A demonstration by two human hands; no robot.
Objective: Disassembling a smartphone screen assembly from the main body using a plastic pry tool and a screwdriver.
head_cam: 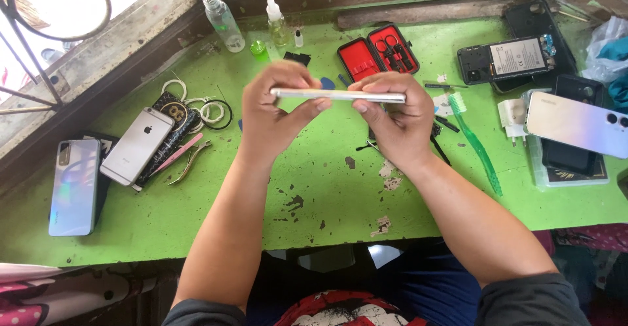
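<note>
A slim silver phone (338, 94) is held edge-on and level above the green table (314, 188), so only its thin side shows. My left hand (275, 107) grips its left end with thumb under and fingers over. My right hand (396, 113) grips the right end the same way. Both hands hover over the middle of the table, in front of an open red tool case (377, 52).
At left lie a pale iridescent phone (73, 187), a silver phone (137, 145), pink tweezers (176, 154) and coiled cable. Two clear bottles (223, 22) stand at the back. A green toothbrush (476, 144), an opened phone (507, 58), a white charger and a light phone (579, 123) lie right.
</note>
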